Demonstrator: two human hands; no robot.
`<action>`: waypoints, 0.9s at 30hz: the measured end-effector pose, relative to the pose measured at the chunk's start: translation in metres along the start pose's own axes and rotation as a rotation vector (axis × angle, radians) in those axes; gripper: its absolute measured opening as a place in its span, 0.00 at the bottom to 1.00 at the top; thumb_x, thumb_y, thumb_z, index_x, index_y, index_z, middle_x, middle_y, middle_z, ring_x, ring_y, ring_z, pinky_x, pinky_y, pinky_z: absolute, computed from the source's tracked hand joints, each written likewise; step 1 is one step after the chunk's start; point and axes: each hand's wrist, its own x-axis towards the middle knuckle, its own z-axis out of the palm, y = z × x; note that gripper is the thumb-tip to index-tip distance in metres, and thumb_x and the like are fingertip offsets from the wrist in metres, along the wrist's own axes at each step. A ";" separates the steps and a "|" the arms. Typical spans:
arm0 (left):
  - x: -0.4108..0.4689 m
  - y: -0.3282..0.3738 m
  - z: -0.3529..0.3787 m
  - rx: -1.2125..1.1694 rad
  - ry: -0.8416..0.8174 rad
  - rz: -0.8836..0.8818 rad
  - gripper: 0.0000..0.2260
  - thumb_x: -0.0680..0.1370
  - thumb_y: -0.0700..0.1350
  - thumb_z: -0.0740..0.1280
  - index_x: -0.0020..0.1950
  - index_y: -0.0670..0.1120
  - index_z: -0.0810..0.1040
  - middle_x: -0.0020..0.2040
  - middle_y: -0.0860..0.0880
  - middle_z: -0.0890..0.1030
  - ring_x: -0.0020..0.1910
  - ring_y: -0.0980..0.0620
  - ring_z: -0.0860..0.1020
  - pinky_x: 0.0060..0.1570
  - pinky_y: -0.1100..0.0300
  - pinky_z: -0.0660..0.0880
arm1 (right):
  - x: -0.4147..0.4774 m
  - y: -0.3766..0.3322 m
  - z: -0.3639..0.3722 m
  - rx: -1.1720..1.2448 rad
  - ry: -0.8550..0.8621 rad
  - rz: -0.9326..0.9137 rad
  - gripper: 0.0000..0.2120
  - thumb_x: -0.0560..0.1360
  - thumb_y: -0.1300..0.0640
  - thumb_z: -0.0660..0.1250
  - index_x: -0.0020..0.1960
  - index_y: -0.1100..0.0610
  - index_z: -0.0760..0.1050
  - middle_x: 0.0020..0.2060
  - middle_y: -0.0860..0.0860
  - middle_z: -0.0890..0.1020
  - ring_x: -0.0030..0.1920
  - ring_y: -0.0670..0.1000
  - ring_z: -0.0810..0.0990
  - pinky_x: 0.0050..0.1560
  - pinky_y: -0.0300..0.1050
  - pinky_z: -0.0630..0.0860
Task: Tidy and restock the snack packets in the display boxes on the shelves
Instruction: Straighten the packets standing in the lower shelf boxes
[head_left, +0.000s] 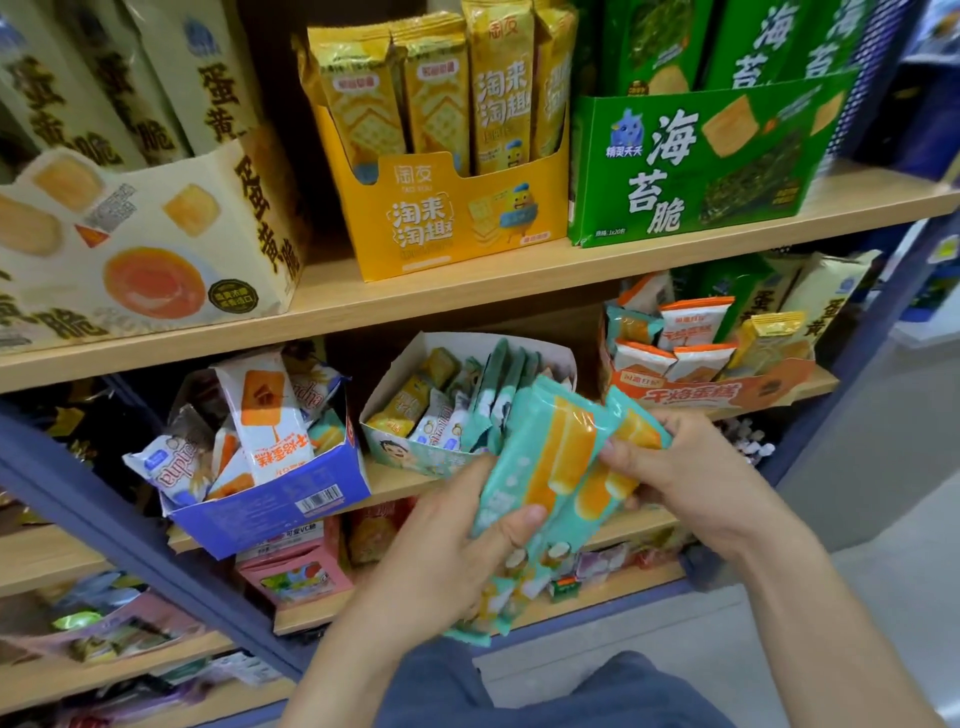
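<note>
Above and behind both hands: wooden shelves (467, 280) on a blue frame, several tiers, stocked with open-fronted display boxes; upper tier, well above the hands, carries a cream box (156, 244), a green box (691, 161) and, between them, a yellow box (452, 218), each holding tall packets stood upright so the fronts face out; lower tier, about level with the hands: a blue box (270, 504) up and to the left of the left hand, tilted, its mixed packets jumbled at all angles, probably due for sorting; a pale teal box (410, 447) just beyond the fingertips, part filled, teal packets on edge in its right half, small mixed packets loose in its left; an orange box (727, 395) above the right hand, orange-and-white packets upright in it; task item: a stack of teal packets (550, 457), an orange bar printed on each, held in front of the pale teal box, slightly fanned; left hand (457, 551) grasps the stack from below, thumb across the top face to steady it; right hand (691, 478) pinches the upper right edge, seemingly to square the stack or peel packets off for the matching box; neither hand free.
</note>
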 end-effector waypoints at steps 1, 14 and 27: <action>0.002 0.002 0.005 -0.119 -0.004 -0.029 0.13 0.77 0.58 0.64 0.60 0.56 0.73 0.56 0.60 0.80 0.55 0.61 0.79 0.55 0.56 0.77 | 0.003 0.003 0.006 0.053 0.028 0.001 0.11 0.63 0.52 0.73 0.42 0.57 0.81 0.35 0.53 0.85 0.31 0.48 0.82 0.26 0.37 0.76; 0.036 -0.004 0.065 0.524 0.203 -0.088 0.30 0.78 0.54 0.63 0.77 0.53 0.54 0.67 0.53 0.71 0.60 0.50 0.75 0.52 0.54 0.75 | 0.000 0.040 0.062 0.189 0.066 0.147 0.23 0.74 0.49 0.72 0.67 0.46 0.71 0.55 0.44 0.84 0.56 0.44 0.82 0.61 0.47 0.77; 0.093 -0.066 0.051 0.942 0.062 -0.064 0.19 0.78 0.61 0.62 0.65 0.54 0.74 0.56 0.51 0.71 0.59 0.50 0.67 0.49 0.56 0.72 | 0.034 0.062 0.012 0.346 0.321 0.350 0.11 0.76 0.57 0.69 0.57 0.58 0.76 0.44 0.56 0.84 0.44 0.56 0.83 0.46 0.52 0.80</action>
